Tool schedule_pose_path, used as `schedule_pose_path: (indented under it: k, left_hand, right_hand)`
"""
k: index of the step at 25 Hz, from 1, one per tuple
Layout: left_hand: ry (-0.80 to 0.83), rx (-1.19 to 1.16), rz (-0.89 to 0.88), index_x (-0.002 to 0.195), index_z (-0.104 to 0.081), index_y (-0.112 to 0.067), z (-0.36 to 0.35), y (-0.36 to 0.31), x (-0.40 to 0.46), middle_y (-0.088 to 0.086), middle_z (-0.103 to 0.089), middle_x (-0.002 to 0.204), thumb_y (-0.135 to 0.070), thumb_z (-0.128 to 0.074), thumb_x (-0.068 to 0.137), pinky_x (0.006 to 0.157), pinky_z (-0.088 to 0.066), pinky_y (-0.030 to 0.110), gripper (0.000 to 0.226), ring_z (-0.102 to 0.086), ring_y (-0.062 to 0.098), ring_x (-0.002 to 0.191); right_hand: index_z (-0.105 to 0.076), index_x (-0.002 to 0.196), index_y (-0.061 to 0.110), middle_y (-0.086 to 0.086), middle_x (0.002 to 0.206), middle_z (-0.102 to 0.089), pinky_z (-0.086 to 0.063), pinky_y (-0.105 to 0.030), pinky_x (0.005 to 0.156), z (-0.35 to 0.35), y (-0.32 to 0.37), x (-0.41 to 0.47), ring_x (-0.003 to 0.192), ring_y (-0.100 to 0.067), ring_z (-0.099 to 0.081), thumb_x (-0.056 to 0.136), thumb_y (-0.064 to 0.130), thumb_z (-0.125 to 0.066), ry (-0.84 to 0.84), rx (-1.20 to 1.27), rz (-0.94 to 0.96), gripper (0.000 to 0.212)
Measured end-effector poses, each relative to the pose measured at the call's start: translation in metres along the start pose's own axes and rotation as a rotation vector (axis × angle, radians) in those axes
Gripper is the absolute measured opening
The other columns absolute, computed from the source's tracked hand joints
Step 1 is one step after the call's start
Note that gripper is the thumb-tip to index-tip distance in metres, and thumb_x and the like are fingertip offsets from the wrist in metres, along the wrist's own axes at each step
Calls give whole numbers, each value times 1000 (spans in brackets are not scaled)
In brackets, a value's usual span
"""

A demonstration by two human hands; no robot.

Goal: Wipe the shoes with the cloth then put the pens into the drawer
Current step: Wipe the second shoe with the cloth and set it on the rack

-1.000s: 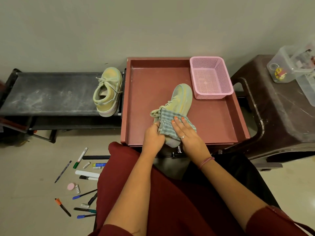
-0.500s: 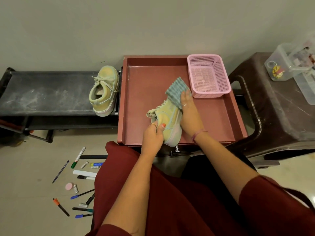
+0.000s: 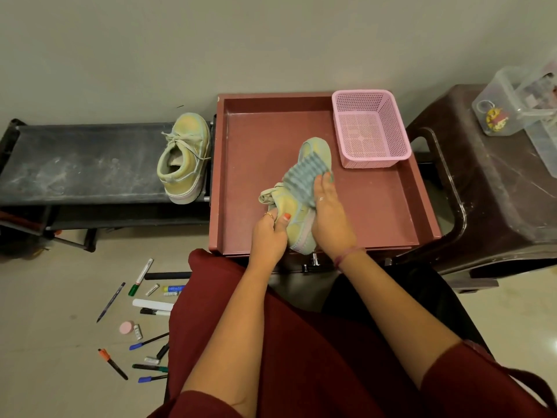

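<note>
Inside the open reddish-brown wooden drawer (image 3: 376,218), a pale green lace-up sneaker (image 3: 297,212) lies on its side. Left hand (image 3: 268,233) grips its heel end, thumb on the upper. Right hand (image 3: 330,212) presses a blue-grey striped cloth (image 3: 304,175) flat against the toe half. Assorted pens (image 3: 144,321) lie scattered on the floor at left.

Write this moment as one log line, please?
step: wiping shoe in drawer | left hand: grips heel | right hand: presses striped cloth on upper | pens: on floor
</note>
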State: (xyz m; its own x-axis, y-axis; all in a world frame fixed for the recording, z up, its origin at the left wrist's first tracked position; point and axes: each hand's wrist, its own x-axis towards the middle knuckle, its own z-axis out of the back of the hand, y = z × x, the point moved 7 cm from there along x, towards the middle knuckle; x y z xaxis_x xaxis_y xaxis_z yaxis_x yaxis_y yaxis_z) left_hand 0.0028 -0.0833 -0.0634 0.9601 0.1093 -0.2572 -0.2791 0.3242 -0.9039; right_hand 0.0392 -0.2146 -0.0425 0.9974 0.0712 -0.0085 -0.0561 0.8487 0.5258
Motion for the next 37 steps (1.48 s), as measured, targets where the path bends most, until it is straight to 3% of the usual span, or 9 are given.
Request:
schedule_pose_path:
  k: [3,7,11,14,20,24,27,32,37]
  left_hand:
    - [17,17,-6,81,-55,-12,-2,-3,-1,-10,-49,66,-16,-49,99,54,-32,17,20,-44,7,61]
    - [13,-13,7,107,-63,-2,-5,-2,-1,5,-64,88,-18,-48,100,66,-36,26,23,-56,21,81]
    - [-30,-67,25,114,-64,-8,-2,2,1,9,-69,102,-21,-49,99,79,-48,31,25,-63,24,97]
    - [-71,-157,72,112,-66,-14,4,10,4,3,-70,102,-28,-49,98,85,-52,36,26,-65,20,96]
    - [-75,-199,124,114,-64,-20,5,17,4,1,-71,101,-28,-49,99,85,-54,42,23,-66,18,95]
    - [-49,-127,98,114,-62,-16,6,13,3,4,-69,101,-25,-45,101,86,-53,46,23,-65,20,95]
    - [-28,-108,84,115,-62,-16,7,7,4,2,-69,104,-11,-46,98,82,-53,30,24,-64,17,96]
    - [-8,39,-51,108,-64,-8,5,-9,5,4,-64,96,-14,-48,99,68,-36,22,19,-56,18,87]
    - [-44,229,-162,82,-57,-14,10,-17,13,10,-60,87,-17,-49,94,80,-45,46,14,-55,32,87]
  right_hand:
    - [-13,149,3,-15,158,-6,-8,-29,118,18,-12,52,146,-25,-6,89,-11,-32,-14,-108,-5,64]
    - [-22,148,6,-11,156,-22,-21,-30,114,33,-20,106,141,-27,-27,85,-7,-42,147,-142,11,68]
    - [-16,149,3,-15,157,-12,-11,-30,117,23,-7,66,146,-26,-11,91,-5,-37,61,-139,41,62]
    - [-17,149,6,-13,158,-9,-20,-32,115,5,10,-8,146,-23,-9,89,-10,-37,22,-40,45,65]
    - [-36,144,13,4,152,-29,-8,-2,106,0,15,-85,139,-9,-31,82,-16,-45,85,63,8,69]
    - [-26,147,10,-3,156,-20,-30,-30,113,-12,20,-96,143,-20,-24,82,-15,-43,112,-26,68,72]
    - [-28,144,-1,-18,152,-27,-40,-46,106,-13,18,-71,140,-33,-28,81,-14,-33,75,-158,147,65]
    - [-11,150,6,-10,159,-5,-17,-43,118,12,-3,25,147,-24,-2,93,-6,-30,31,-208,54,62]
    - [-17,149,4,-14,157,-12,-4,-33,119,26,-10,63,146,-28,-6,88,-9,-35,1,-152,-68,64]
